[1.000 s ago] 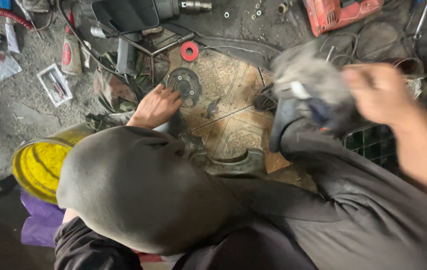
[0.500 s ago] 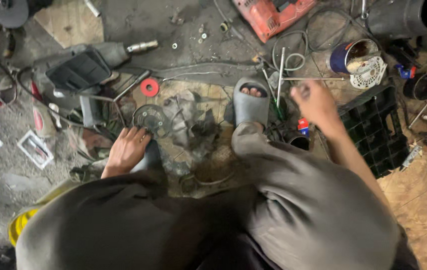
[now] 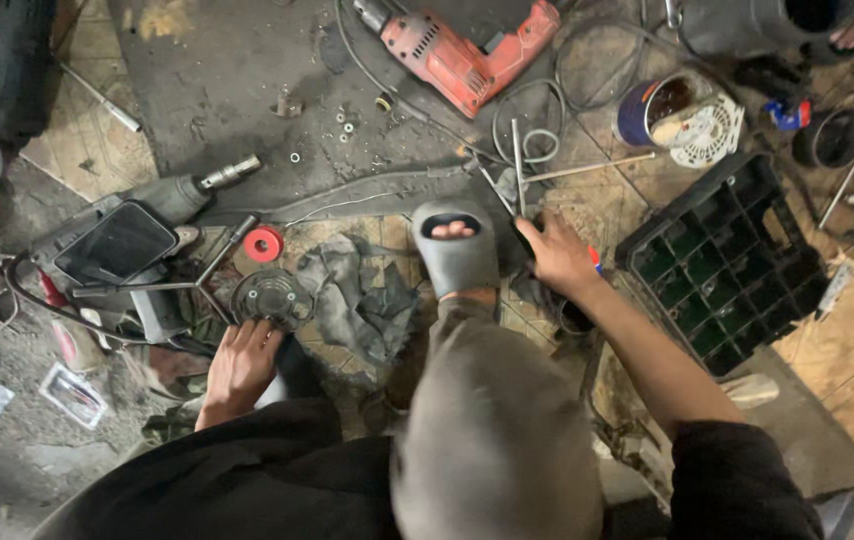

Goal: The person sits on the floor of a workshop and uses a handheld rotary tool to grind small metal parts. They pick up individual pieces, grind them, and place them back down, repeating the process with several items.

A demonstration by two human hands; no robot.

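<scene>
My left hand (image 3: 240, 366) rests flat on the floor with its fingers spread, fingertips touching the rim of a round dark metal disc part (image 3: 269, 296). My right hand (image 3: 557, 256) reaches forward past my grey slipper (image 3: 457, 252) and is closed around the near end of a thin metal tool (image 3: 517, 165) whose two rods meet at the hand. A crumpled grey rag (image 3: 357, 292) lies between the disc and the slipper. My knees in grey and dark cloth fill the bottom of the view.
A red drill (image 3: 467, 55) lies at the top. A black crate (image 3: 722, 255) stands right of my hand, with a blue can (image 3: 647, 110) and white fan cover (image 3: 709, 130) behind it. At left are a red ring (image 3: 263, 243), a black screen device (image 3: 117, 243), a grinder (image 3: 187, 192) and cables.
My right hand dropped the grey rag, which now lies on the floor, and moved forward onto the metal tool. My left hand stayed by the disc. The view shifted.
</scene>
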